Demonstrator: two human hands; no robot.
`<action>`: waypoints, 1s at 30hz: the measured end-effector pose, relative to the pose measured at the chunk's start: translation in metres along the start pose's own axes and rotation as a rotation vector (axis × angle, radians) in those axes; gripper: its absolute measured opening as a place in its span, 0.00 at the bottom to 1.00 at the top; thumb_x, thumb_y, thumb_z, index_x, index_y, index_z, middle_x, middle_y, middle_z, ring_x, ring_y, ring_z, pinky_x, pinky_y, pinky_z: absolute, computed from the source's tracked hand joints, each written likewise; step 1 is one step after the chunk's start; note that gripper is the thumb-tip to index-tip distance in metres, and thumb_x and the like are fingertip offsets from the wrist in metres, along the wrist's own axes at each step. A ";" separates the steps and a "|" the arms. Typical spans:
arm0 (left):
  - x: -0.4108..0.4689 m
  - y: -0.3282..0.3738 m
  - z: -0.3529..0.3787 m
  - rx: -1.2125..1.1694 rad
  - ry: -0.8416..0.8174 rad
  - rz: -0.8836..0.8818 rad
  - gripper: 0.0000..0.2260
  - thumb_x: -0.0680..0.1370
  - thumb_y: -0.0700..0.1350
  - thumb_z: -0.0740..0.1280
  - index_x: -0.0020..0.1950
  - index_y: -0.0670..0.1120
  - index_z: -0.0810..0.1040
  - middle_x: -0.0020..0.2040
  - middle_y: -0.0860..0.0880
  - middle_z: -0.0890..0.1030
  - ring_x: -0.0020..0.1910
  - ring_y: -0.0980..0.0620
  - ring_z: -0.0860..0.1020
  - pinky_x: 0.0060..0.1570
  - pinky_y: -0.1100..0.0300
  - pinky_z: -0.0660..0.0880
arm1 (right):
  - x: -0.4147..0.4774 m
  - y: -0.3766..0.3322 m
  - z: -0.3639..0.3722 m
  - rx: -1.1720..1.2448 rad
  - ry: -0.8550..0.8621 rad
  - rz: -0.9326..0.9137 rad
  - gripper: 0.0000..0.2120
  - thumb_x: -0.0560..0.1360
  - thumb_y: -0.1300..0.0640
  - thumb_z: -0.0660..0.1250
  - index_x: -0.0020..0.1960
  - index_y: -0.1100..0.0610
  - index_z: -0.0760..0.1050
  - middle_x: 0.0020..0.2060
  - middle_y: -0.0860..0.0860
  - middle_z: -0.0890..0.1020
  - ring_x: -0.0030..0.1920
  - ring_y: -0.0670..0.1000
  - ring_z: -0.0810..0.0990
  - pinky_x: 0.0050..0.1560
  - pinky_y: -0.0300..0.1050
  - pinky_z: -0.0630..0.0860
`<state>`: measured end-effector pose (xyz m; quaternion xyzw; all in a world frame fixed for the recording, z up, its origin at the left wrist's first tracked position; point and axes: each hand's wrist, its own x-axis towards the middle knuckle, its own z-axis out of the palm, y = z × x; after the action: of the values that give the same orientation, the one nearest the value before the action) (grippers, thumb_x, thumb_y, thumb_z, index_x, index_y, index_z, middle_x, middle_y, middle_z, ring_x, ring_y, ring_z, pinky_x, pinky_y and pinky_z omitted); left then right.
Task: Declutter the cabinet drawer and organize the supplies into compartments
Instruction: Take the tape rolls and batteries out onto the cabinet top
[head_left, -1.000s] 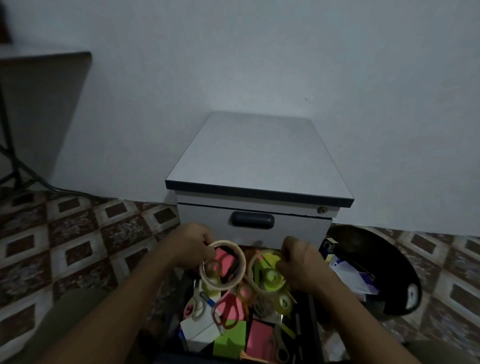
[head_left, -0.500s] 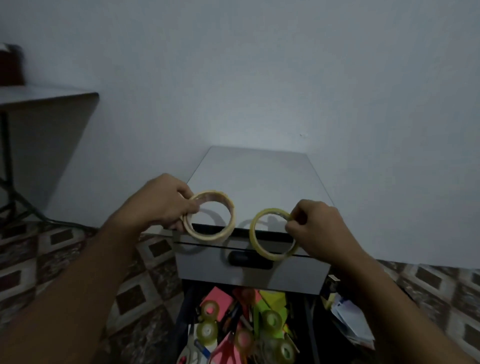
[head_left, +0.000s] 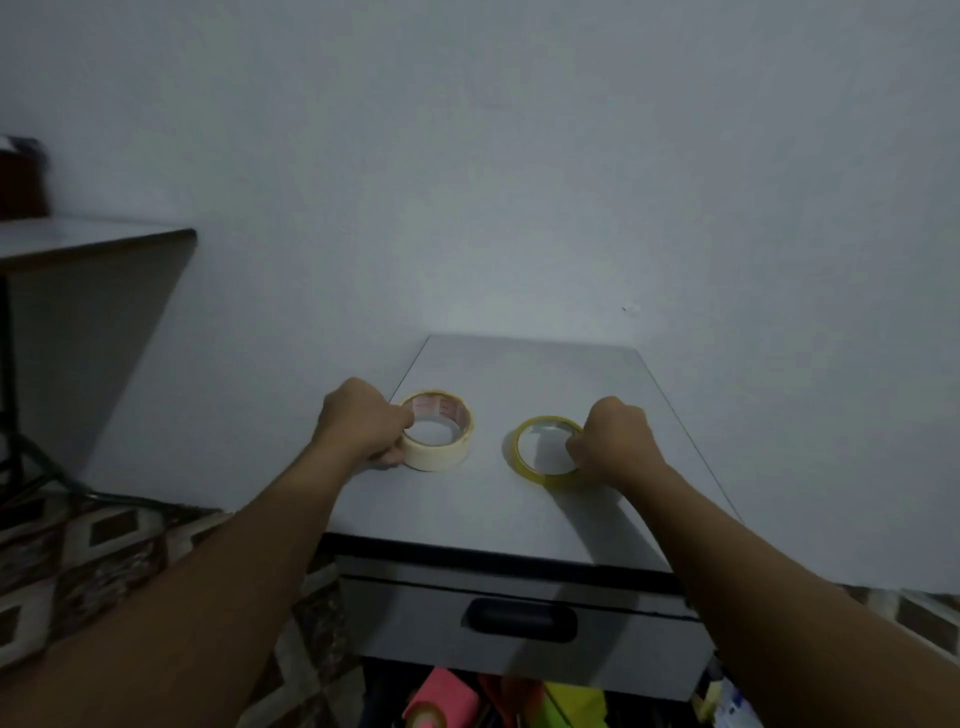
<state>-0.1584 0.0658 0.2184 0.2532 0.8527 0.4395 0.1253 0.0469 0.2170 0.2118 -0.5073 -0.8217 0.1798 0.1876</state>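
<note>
Now both hands are closed on rolls of tape. The left hand (head_left: 363, 423) pinches the cream tape roll (head_left: 439, 438), and the right hand (head_left: 610, 439) pinches the thin yellow tape roll (head_left: 545, 451). Both rolls lie flat on the gray cabinet top (head_left: 519, 509), side by side but apart. Below, the closed drawer (head_left: 519, 639) has a black handle (head_left: 522, 619). Under it, pink and yellow supplies (head_left: 441, 699) fill an open drawer.
</note>
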 end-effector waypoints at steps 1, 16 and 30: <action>0.005 0.000 0.004 -0.046 0.004 -0.013 0.10 0.72 0.44 0.75 0.37 0.39 0.78 0.26 0.42 0.81 0.20 0.48 0.79 0.22 0.62 0.75 | 0.005 -0.002 0.002 -0.003 0.002 0.002 0.12 0.73 0.63 0.66 0.36 0.59 0.65 0.35 0.53 0.71 0.32 0.50 0.70 0.26 0.40 0.65; 0.028 -0.014 0.017 -0.053 -0.108 0.218 0.26 0.67 0.53 0.77 0.64 0.53 0.77 0.54 0.50 0.78 0.45 0.48 0.81 0.40 0.56 0.79 | 0.023 -0.028 0.035 0.012 -0.075 -0.217 0.15 0.73 0.48 0.67 0.50 0.58 0.80 0.52 0.55 0.75 0.47 0.53 0.75 0.47 0.43 0.71; 0.040 -0.010 0.038 0.118 0.034 0.321 0.18 0.75 0.55 0.73 0.59 0.45 0.80 0.59 0.46 0.81 0.49 0.51 0.75 0.46 0.61 0.69 | 0.031 -0.026 0.053 -0.121 0.021 -0.337 0.15 0.79 0.50 0.61 0.51 0.60 0.80 0.50 0.57 0.76 0.52 0.60 0.76 0.53 0.55 0.77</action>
<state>-0.1784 0.1082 0.1882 0.3856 0.8275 0.4074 0.0239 -0.0115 0.2283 0.1820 -0.3746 -0.9023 0.0909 0.1930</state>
